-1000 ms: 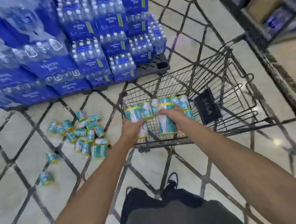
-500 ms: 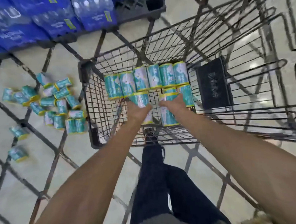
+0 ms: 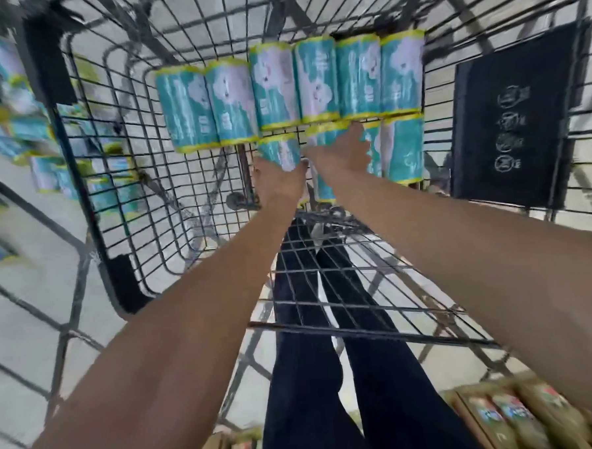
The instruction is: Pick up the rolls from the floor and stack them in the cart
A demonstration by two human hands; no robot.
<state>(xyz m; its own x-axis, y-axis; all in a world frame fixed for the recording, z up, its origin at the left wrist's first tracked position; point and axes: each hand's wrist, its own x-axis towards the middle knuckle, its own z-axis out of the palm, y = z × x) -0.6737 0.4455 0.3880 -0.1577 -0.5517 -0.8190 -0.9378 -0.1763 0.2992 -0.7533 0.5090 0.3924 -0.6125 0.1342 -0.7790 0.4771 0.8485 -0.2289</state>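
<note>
I look straight down into a black wire cart (image 3: pixel 121 185). Several teal rolls with yellow edges lie side by side in a row (image 3: pixel 291 87) on its floor. Below that row my left hand (image 3: pixel 278 184) is shut on one roll (image 3: pixel 279 153), holding it against the cart floor. My right hand (image 3: pixel 342 149) grips another roll (image 3: pixel 323 185) beside it, next to a roll (image 3: pixel 404 150) lying at the right end. More rolls (image 3: pixel 19 132) lie blurred on the floor to the left of the cart.
A black plastic flap (image 3: pixel 512 117) with white icons closes the cart's right end. My dark-trousered legs (image 3: pixel 329 360) stand under the cart's near wire panel. Boxed goods (image 3: pixel 503 419) sit at the bottom right. The floor is pale tile with dark diagonal lines.
My head has leaned far over the cart, so the view closes in. Both hands have pushed lower into the cart with their rolls, down to the second row.
</note>
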